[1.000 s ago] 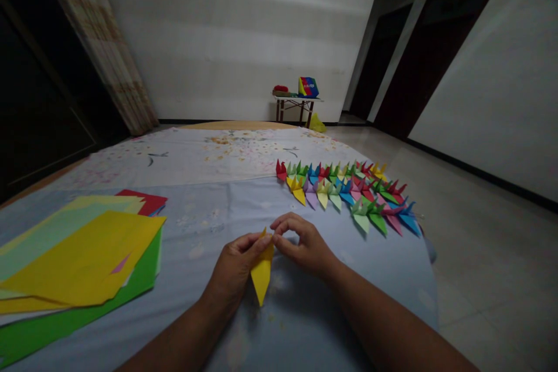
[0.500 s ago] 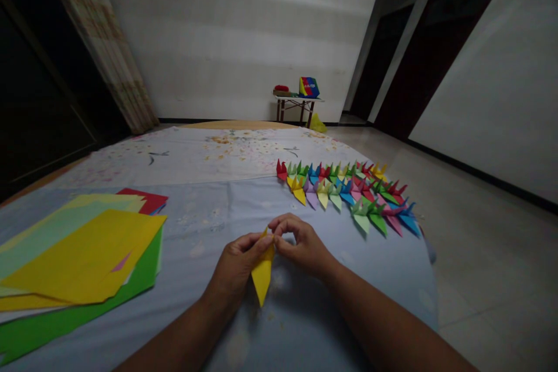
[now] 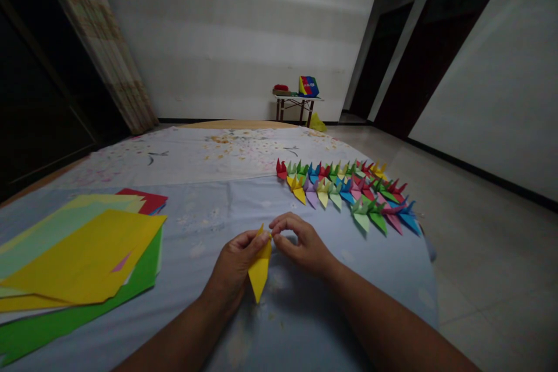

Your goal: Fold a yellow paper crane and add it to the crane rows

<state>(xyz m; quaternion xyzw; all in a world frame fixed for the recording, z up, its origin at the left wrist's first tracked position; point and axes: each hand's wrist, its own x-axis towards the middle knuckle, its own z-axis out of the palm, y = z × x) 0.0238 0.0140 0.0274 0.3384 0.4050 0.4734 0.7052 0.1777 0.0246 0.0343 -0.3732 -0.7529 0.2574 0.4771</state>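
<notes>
My left hand [image 3: 238, 261] pinches a yellow folded paper [image 3: 260, 272] between thumb and fingers, above the near part of the table. The folded paper is narrow, with one pointed end hanging down towards me and another tip rising above my left thumb. At its upper right edge, a small point of the paper lies between the thumb and fingertips of my right hand [image 3: 300, 244], which are closed on it. Beyond my right hand stand rows of folded paper cranes [image 3: 322, 189] in several colours. Part of the folded paper is hidden behind my left fingers.
A stack of coloured paper sheets [image 3: 87, 256], yellow, green and red among them, lies on the left of the cloth-covered table [image 3: 196, 302]. By the far wall, a small table [image 3: 300, 99] carries a colourful box [image 3: 308, 86]. Tiled floor [image 3: 479, 232] extends past the table's right edge.
Both hands stay close together on the yellow folded paper. The paper and my left hand have shifted slightly left, and the paper's upper tip shows more clearly. The cranes and sheets are unmoved.
</notes>
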